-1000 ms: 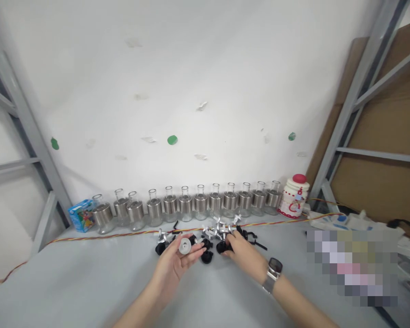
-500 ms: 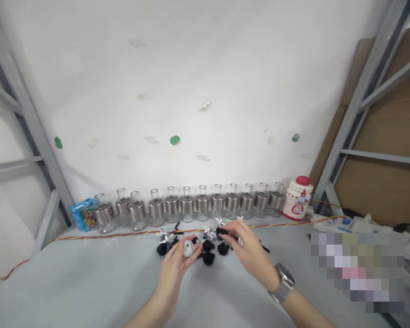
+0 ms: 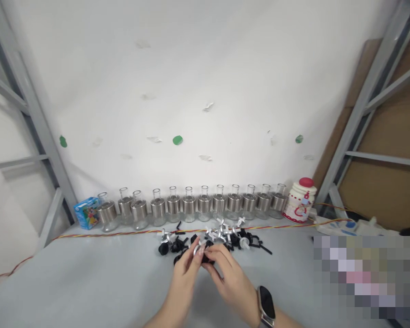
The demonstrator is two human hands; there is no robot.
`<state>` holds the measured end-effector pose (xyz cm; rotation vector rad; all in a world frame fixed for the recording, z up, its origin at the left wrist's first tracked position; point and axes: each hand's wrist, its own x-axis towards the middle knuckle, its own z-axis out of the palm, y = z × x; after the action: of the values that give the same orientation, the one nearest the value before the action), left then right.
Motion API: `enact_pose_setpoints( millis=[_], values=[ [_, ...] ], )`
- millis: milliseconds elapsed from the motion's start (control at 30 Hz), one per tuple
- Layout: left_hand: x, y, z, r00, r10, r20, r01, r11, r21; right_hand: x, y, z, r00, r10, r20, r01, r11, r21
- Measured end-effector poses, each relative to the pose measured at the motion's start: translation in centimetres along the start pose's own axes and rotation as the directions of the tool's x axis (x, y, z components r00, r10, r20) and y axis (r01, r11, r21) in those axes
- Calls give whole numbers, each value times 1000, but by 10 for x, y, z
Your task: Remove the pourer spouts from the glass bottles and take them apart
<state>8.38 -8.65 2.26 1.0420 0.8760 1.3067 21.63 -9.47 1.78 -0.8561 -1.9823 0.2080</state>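
Note:
Over the near edge of a pile of small parts, my two hands meet at the fingertips. My left hand (image 3: pixel 187 263) is closed on a small round white plastic piece (image 3: pixel 197 250). Pressed up against it from the right, my right hand (image 3: pixel 228 273) pinches a black cap (image 3: pixel 209 244), partly hidden by the fingers. Whether the two pieces are joined I cannot tell. Around the hands lie white winged plastic pieces (image 3: pixel 221 233), several black caps (image 3: pixel 163 248) and thin black tubes (image 3: pixel 265 249).
Several glass bottles with metal bands (image 3: pixel 174 204) stand in a row along the wall. A blue box (image 3: pixel 86 213) is at the left end, a white jar with a red lid (image 3: pixel 299 201) at the right. A twisted red-yellow wire (image 3: pixel 123 234) crosses the table (image 3: pixel 99 278).
My right hand has moved left from the pile, bringing a black cap against the piece in my left hand. My left fingers have closed more around the white piece.

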Motion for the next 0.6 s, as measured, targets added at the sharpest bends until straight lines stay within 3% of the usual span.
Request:
enact_pose_setpoints(
  millis=[133, 300, 600],
  values=[
    [-3, 3, 4, 1000, 24, 9, -25, 994, 111, 1, -4, 0, 999, 36, -12, -35, 997, 75],
    [2, 10, 0, 1000, 21, 18, -23, 995, 93, 9, -5, -12, 979, 197, 54, -204, 942, 265],
    [8, -11, -2, 970, -198, 143, 203, 979, -19, 8, -3, -13, 947, 269, 173, -273, 962, -1]
  ],
)
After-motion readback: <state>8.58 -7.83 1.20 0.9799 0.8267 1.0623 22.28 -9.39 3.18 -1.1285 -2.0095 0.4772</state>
